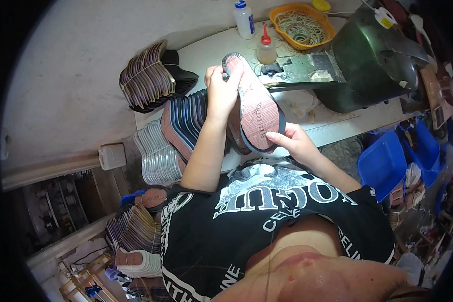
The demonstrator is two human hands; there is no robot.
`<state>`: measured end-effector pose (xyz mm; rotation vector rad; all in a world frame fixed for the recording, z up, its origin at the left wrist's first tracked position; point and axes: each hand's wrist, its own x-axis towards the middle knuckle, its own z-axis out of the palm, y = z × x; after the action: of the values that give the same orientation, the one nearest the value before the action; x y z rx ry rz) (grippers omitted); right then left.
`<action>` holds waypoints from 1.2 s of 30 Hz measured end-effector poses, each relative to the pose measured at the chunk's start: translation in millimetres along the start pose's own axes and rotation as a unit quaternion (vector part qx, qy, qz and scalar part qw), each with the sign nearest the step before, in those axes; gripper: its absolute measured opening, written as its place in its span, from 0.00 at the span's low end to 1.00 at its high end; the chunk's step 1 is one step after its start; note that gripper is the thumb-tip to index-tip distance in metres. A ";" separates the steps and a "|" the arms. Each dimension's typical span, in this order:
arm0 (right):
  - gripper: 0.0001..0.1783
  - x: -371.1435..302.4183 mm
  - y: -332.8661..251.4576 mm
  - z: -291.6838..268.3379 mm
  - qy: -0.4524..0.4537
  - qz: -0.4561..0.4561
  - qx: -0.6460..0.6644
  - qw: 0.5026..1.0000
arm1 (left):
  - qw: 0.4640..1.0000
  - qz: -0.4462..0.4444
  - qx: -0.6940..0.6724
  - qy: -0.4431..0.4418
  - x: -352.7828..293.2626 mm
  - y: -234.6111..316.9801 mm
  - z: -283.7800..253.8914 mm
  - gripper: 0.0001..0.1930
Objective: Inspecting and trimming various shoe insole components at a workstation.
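Observation:
A shoe insole [259, 108] with a pinkish-red face and a black edge is held up in front of me, tilted, its narrow end away from me. My left hand [224, 90] is closed round the narrow end, thumb along the face. At the wide end, my right hand [293, 142] pinches the edge, its thumb on the face and its other fingers hidden underneath. Just left of my left forearm stands a tight row of similar dark-edged insoles [178, 123]. Part of another pinkish insole [235, 128] shows beneath the held one.
On the white table [211, 48] stand a sewing machine [372, 70], a red-tipped squeeze bottle [267, 49], a white bottle [244, 22] and an orange basket [276, 20] of thin cords. Tied insole bundles [148, 75] and silvery ones [158, 156] lie left. A blue chair [382, 163] is at right.

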<state>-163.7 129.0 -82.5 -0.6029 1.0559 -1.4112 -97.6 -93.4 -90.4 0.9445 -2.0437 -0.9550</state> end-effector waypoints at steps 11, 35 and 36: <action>0.16 12.1 2.5 10.9 0.011 0.038 0.154 0.987 | 0.998 -0.040 0.038 -0.039 19.2 1.8 23.1 0.26; 0.20 70.8 -25.0 15.0 0.118 -0.054 0.171 0.977 | 0.793 0.078 0.059 -0.602 122.1 18.8 -11.2 0.23; 0.20 70.6 -22.6 14.0 0.106 -0.079 0.148 0.980 | 0.798 0.081 0.066 -0.593 121.8 20.0 -12.7 0.23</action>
<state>-173.5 54.9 -72.6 -0.3302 0.9525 -1.7630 -155.2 -188.1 -34.8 0.1101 -3.1634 -1.5377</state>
